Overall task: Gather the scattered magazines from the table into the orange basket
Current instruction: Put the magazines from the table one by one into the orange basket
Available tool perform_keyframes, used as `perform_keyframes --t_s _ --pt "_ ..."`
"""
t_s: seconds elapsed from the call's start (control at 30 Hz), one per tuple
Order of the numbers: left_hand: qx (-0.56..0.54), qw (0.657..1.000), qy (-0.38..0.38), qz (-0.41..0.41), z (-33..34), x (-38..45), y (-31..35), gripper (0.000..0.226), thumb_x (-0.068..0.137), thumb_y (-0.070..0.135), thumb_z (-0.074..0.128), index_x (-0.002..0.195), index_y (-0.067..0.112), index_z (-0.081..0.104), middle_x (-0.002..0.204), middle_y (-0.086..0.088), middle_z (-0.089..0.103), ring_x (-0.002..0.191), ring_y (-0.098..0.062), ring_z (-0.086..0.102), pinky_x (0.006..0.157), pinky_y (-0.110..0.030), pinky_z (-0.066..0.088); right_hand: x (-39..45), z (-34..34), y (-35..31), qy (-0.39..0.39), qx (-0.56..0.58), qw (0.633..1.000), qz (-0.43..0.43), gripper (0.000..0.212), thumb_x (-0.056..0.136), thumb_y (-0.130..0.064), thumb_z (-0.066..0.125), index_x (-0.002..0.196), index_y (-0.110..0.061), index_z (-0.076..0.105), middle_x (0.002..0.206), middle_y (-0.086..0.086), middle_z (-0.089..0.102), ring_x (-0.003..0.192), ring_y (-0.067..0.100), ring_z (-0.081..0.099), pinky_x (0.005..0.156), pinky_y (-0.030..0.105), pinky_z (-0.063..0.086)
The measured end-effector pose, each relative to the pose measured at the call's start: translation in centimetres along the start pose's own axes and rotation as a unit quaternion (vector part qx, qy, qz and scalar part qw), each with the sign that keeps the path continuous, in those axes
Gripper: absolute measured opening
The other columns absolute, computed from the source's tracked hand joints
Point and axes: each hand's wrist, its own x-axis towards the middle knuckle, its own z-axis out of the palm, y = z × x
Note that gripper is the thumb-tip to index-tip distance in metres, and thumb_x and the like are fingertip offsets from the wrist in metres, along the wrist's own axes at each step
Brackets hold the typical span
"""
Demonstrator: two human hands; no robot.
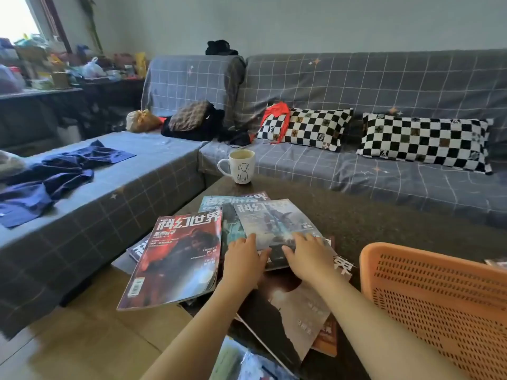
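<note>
1. In the head view, both hands lay on the pile of magazines in the middle of the dark table (384, 215). The left hand (244, 260) rested on the near left corner of the grey-blue magazine (277, 223), with the fingers loosely together over the cover and the thumb stretched toward its lower edge.
2. The right hand (308, 256) pressed flat on the same cover near its right corner; its fingers were slightly spread and pinched nothing that could be seen.
3. The red magazine (178, 256) lay to the left and hung partly over the table edge. A teal magazine (216, 202) showed behind, and a dark magazine (288, 311) lay under the forearms, with an orange-edged one below it.
4. The orange basket (439, 297) stood at the right of the table, near the pile but not touching it. Whether it held anything could not be told.
5. A white mug (241, 165) stood at the far edge of the table, apart from the magazines.
6. Judgement: the step in hand seemed to be taking the grey-blue magazine, so the gathering looked near its start. The next move probably called for curling the fingers under its edge, lifting it, and carrying it right into the basket, while taking care that the red magazine did not slide off.
</note>
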Motion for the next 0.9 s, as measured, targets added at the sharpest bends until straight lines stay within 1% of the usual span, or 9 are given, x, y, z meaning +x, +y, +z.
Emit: perform_keyframes --t_s 0.1,0.2,0.23,0.33,0.4,0.53,0.7,0.8,0.9 --pt "-0.035 0.998 0.019 -0.041 0.6 1.0 0.1 0.056 0.093 0.042 0.055 0.138 0.014 0.040 0.135 -0.012 0.048 0.124 -0.028 0.045 0.100 -0.036 0.038 2.2 0.3 1.1 -0.078 -0.041 0.994 0.066 0.064 0.092 -0.056 0.033 0.144 -0.021 0.024 0.149 0.015 0.026 0.136 0.034 0.023 0.109 0.045 0.022" --pt "-0.062 0.995 0.017 -0.083 0.8 1.7 0.5 0.061 0.088 0.043 0.063 0.137 0.014 0.041 0.134 -0.012 0.047 0.122 -0.028 0.046 0.099 -0.036 0.040 3.9 0.4 2.1 -0.129 -0.007 0.985 0.110 0.078 0.087 -0.065 0.034 0.148 -0.022 0.012 0.153 0.019 0.012 0.138 0.040 0.014 0.110 0.048 0.018" --pt "-0.064 0.993 0.018 -0.097 0.9 1.8 0.6 0.061 0.086 0.043 0.065 0.135 0.013 0.043 0.133 -0.012 0.047 0.121 -0.029 0.047 0.099 -0.036 0.040 4.3 0.5 2.3 -0.132 -0.006 0.985 0.113 0.082 0.085 -0.068 0.035 0.148 -0.023 0.011 0.153 0.019 0.012 0.138 0.041 0.015 0.109 0.047 0.019" --pt "-0.071 0.987 0.031 -0.137 1.1 2.3 1.1 0.058 0.081 0.043 0.071 0.124 0.012 0.049 0.125 -0.013 0.051 0.114 -0.031 0.052 0.095 -0.038 0.045 5.0 0.6 2.7 -0.095 -0.029 0.989 0.108 0.091 0.075 -0.076 0.042 0.145 -0.021 0.022 0.144 0.017 0.032 0.130 0.036 0.030 0.103 0.042 0.027" --pt "-0.098 0.981 0.032 -0.166 1.0 2.8 1.3 0.056 0.078 0.043 0.074 0.117 0.011 0.051 0.121 -0.013 0.054 0.110 -0.031 0.055 0.091 -0.038 0.047 5.0 0.6 2.8 -0.075 -0.014 0.991 0.113 0.093 0.069 -0.079 0.047 0.141 -0.021 0.031 0.139 0.014 0.039 0.125 0.034 0.034 0.099 0.041 0.029" --pt "-0.137 0.967 0.005 -0.214 0.5 3.6 1.1 0.055 0.073 0.043 0.078 0.111 0.008 0.057 0.113 -0.011 0.062 0.101 -0.028 0.060 0.076 -0.034 0.049 5.0 0.3 2.8 -0.056 0.034 0.988 0.139 0.102 0.058 -0.079 0.060 0.135 -0.015 0.035 0.136 0.014 0.043 0.124 0.033 0.037 0.097 0.039 0.032" --pt "-0.238 0.950 0.001 -0.202 0.0 3.3 -0.1 0.040 0.077 0.033 0.078 0.103 0.005 0.065 0.098 -0.009 0.069 0.082 -0.021 0.064 0.052 -0.024 0.042 4.3 -0.7 2.5 0.003 0.118 0.976 0.184 0.108 0.052 -0.069 0.074 0.134 -0.008 0.037 0.135 0.016 0.043 0.123 0.034 0.038 0.097 0.039 0.036" --pt "-0.343 0.920 0.039 -0.187 -0.6 2.4 -0.5 0.037 0.080 0.023 0.075 0.110 0.006 0.061 0.102 -0.008 0.070 0.085 -0.019 0.066 0.057 -0.023 0.046 3.4 -1.7 1.8 0.025 0.166 0.968 0.184 0.106 0.053 -0.065 0.077 0.133 -0.006 0.039 0.133 0.017 0.042 0.122 0.033 0.041 0.096 0.039 0.039" --pt "-0.398 0.901 0.070 -0.155 -2.0 1.1 0.1 0.040 0.081 0.022 0.075 0.113 0.011 0.053 0.109 -0.005 0.067 0.092 -0.021 0.067 0.077 -0.035 0.056 2.0 -3.4 1.6 0.036 0.255 0.951 0.170 0.097 0.056 -0.058 0.080 0.129 -0.006 0.044 0.129 0.016 0.042 0.114 0.030 0.047 0.087 0.035 0.043"
